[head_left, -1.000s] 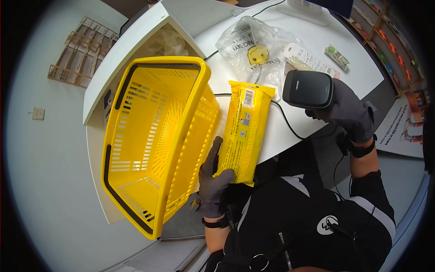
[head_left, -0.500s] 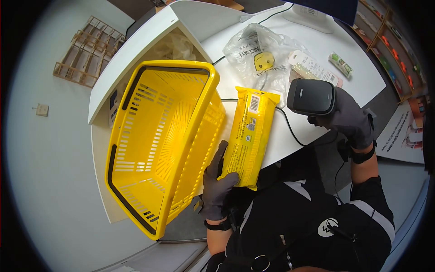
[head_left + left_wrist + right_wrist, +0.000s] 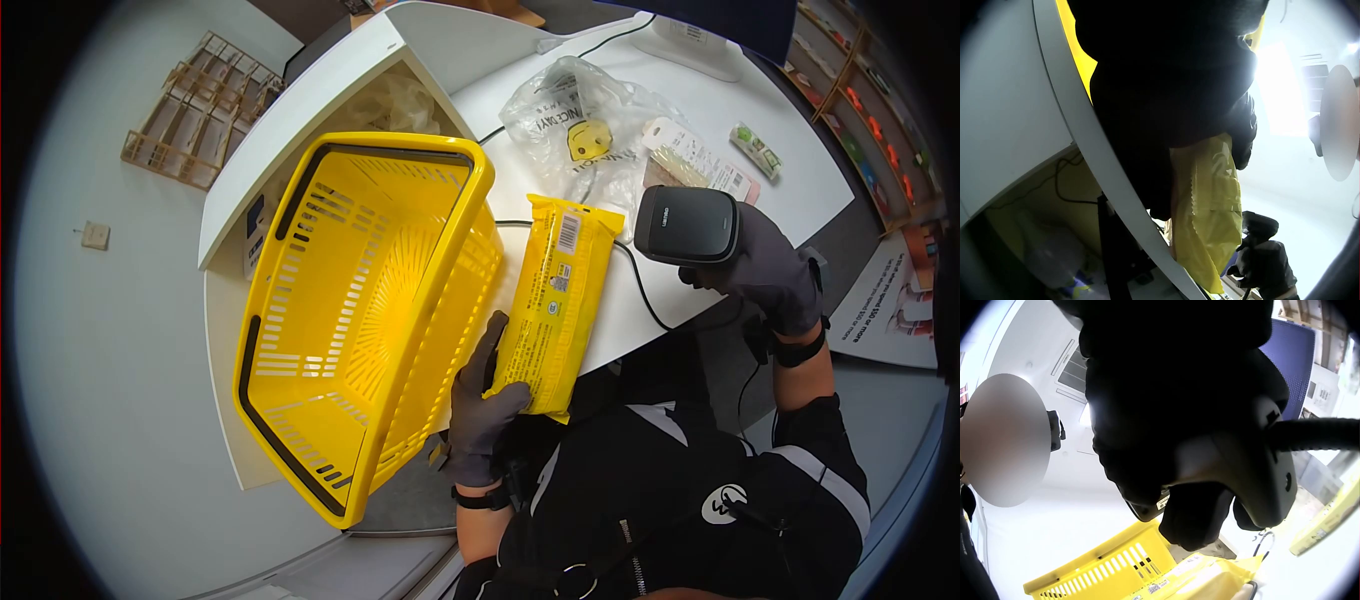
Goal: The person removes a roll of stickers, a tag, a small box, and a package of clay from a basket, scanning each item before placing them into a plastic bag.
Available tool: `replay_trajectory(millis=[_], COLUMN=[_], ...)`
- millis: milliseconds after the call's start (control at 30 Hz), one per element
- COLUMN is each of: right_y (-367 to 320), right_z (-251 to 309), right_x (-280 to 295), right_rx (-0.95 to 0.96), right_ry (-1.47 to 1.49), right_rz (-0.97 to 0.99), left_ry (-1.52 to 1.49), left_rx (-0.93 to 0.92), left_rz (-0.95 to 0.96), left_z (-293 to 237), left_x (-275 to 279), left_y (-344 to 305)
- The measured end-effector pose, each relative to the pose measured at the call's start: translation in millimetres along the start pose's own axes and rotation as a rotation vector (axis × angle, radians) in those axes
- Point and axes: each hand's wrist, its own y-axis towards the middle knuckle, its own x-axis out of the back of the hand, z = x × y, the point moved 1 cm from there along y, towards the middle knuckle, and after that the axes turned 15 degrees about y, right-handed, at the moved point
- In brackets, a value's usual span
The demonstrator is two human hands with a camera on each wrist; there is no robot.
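Observation:
My gloved left hand [image 3: 482, 415] grips the lower end of a long yellow packet [image 3: 555, 320], thumb across its printed face. A barcode [image 3: 568, 234] shows near the packet's far end. In the left wrist view the packet [image 3: 1213, 206] hangs past the dark glove, its crinkled wrapper facing the camera. With my gloved right hand [image 3: 778, 268] I hold a black handheld barcode scanner [image 3: 688, 225] to the right of the packet, a gap between them. Seen from the right wrist, the fingers curl round the scanner's handle [image 3: 1272, 494], and a thick cable runs from it.
A yellow shopping basket [image 3: 418, 345] leans tilted at the left, close beside the left hand. On the white counter [image 3: 810, 180] lie a clear plastic bag [image 3: 545, 110], a carded item [image 3: 700, 160] and a small green-and-white pack [image 3: 756, 150]. A black cable [image 3: 640, 290] crosses the counter edge.
The head view has shifted, so the basket, counter and packet appear slightly further right and lower. Both hands keep their holds, and the scanner stays beside the packet.

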Motion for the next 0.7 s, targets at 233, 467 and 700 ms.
replay_trajectory(millis=[233, 467, 700], right_y=[-0.9, 10.2, 17.4], right_z=[-6.0, -27.7, -56.9], right_x=[-8.0, -36.6, -63.8], right_rx=[0.062, 0.444, 0.445], right_ry=[-0.012, -0.751, -0.785], right_rz=[-0.068, -0.136, -0.182], left_ry=[0.002, 0.156, 0.205], left_rx=[0.016, -0.073, -0.091], left_rz=[0.023, -0.014, -0.001], left_z=[1.5, 9.1, 4.7], left_x=[2.1, 10.4, 10.9], left_y=[0.8, 6.4, 5.5])
